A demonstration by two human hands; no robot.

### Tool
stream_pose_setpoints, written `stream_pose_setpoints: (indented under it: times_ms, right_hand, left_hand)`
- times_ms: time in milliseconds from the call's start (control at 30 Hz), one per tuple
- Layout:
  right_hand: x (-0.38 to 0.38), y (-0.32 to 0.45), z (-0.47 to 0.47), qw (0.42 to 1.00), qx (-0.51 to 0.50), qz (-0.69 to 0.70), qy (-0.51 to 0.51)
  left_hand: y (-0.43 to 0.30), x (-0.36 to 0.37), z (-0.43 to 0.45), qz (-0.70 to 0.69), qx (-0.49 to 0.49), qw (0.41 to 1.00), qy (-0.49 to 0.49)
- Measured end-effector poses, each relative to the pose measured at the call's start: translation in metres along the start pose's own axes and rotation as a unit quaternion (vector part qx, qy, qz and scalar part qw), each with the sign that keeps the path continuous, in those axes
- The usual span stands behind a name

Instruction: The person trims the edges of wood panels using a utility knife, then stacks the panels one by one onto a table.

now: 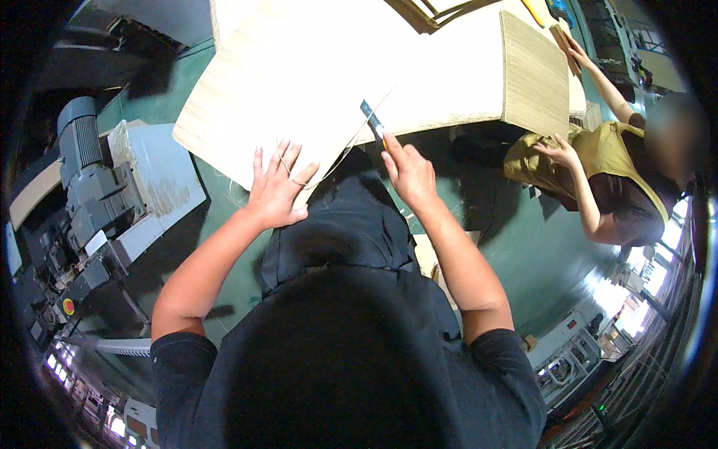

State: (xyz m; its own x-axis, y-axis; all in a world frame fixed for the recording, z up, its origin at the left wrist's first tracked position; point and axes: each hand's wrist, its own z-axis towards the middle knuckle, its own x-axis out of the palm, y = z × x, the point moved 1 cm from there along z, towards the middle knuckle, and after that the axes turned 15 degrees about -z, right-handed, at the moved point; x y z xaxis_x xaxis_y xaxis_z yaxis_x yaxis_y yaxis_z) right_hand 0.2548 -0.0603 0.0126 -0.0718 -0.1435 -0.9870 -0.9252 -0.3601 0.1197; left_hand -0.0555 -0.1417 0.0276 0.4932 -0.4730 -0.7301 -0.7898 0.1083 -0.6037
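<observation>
My left hand [275, 188] presses flat on the near corner of a pale wood-grain panel [216, 118], fingers spread. In my right hand [412, 171] is a utility knife [372, 117] with a broad dark blade and a bit of yellow handle showing. Its blade points up and left, over the panel's near edge. A thin, pale curled strip [346, 150] crosses the blade and loops down to my left fingers; whether its far end is attached cannot be told. Glare washes out much of the panel's surface.
To the right, a co-worker in a yellow apron [608, 149] holds a brown block [564, 47] by a smaller wood-grain board [535, 73]. A brown frame [429, 22] lies at the far side. A grey motor [84, 149] stands left on the green floor [238, 275].
</observation>
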Motion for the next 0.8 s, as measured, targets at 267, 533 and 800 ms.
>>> stream_pose_setpoints:
  times_ms: [267,533,800]
  right_hand:
    - [-0.016,-0.065,0.082,0.994,0.096,-0.038,-0.031]
    - [-0.034,-0.063,0.059,0.982,0.123,0.106,-0.101]
    - [-0.044,0.027,0.107,0.997,0.037,0.02,0.065]
  left_hand:
    - [-0.003,-0.001,0.001,0.005,0.008,1.0,-0.007]
    - [0.001,-0.001,-0.003,-0.008,-0.001,1.0,-0.002]
    - [0.003,-0.001,-0.008,0.008,0.015,1.0,-0.016]
